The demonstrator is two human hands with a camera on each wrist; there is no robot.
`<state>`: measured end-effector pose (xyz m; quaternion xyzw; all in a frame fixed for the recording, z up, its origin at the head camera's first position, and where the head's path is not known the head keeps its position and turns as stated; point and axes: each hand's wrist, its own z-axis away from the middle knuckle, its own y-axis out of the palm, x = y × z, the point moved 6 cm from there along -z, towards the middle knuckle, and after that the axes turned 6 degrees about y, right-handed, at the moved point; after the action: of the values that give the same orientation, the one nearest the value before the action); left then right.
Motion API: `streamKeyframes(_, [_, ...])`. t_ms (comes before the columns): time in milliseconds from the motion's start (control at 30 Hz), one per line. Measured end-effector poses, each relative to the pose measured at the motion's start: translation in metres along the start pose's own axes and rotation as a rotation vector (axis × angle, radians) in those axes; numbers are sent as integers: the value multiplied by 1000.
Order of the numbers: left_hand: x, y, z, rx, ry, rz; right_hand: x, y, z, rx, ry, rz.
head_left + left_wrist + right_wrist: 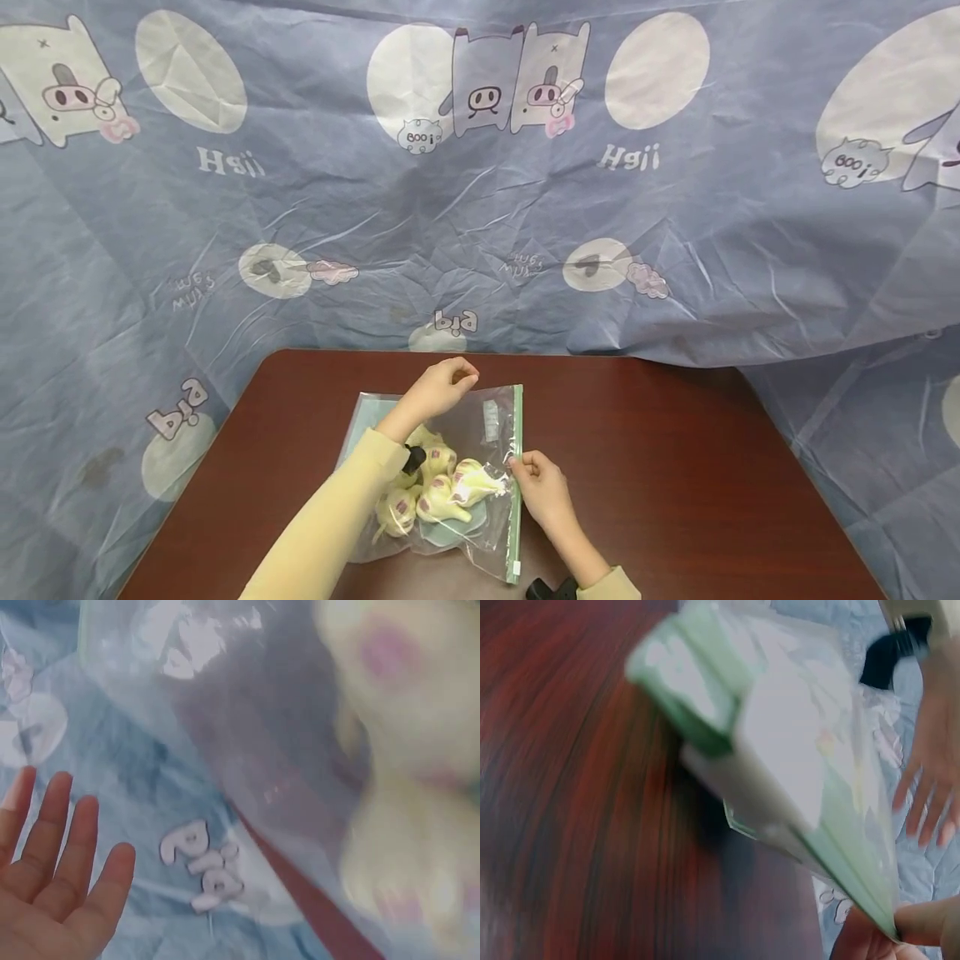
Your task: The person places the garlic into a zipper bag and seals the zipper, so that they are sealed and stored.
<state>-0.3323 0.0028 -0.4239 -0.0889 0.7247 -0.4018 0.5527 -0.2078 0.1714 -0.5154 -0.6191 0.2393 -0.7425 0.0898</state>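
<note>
A clear zip bag (pixel 468 421) with a green zip strip (pixel 515 517) lies on the table, several garlic bulbs (pixel 444 500) inside it. Its white slider (pixel 517 568) sits at the strip's near end and looms large in the right wrist view. My right hand (pixel 545 492) pinches the green strip near its middle, thumb against fingers (pixel 926 922). Over the bag's far part hovers my left hand (pixel 438 390), holding nothing; the left wrist view shows its fingers (pixel 79 832) extended and apart. Garlic is blurred in that view. Part of the bag is hidden under the left forearm.
The dark red-brown table (pixel 660 467) extends to both sides of the bag. A blue-grey patterned cloth (pixel 480 208) hangs behind the table and around its sides. Black straps (pixel 415 458) are on both wrists.
</note>
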Motion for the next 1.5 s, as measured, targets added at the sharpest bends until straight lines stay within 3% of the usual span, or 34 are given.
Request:
streamKeyframes(133, [13, -14, 17, -15, -6, -86, -5, -8, -5, -36, 0, 32])
streamKeyframes(300, [42, -25, 43, -39, -91, -136, -12, -18, -10, -72, -7, 88])
streamKeyframes(567, [97, -32, 83, -113, -243, -138, -29, -31, -20, -108, 7, 166])
streamKeyframes(733, [117, -29, 101, -151, -319, -169, -36, -40, -24, -140, 12, 185])
streamKeyframes(933, [126, -13, 115, -94, -367, -153, -43, -46, -27, -149, 20, 162])
streamKeyframes(1067, [128, 0, 116, -74, -355, -124, -47, -50, -29, -186, -22, 238])
streamKeyframes(1300, [128, 10, 113, -116, -341, -48, -48, -59, -30, -266, -114, 360])
streamKeyframes(1500, [131, 13, 112, -150, -348, -21, -52, -62, -33, -228, -91, 377])
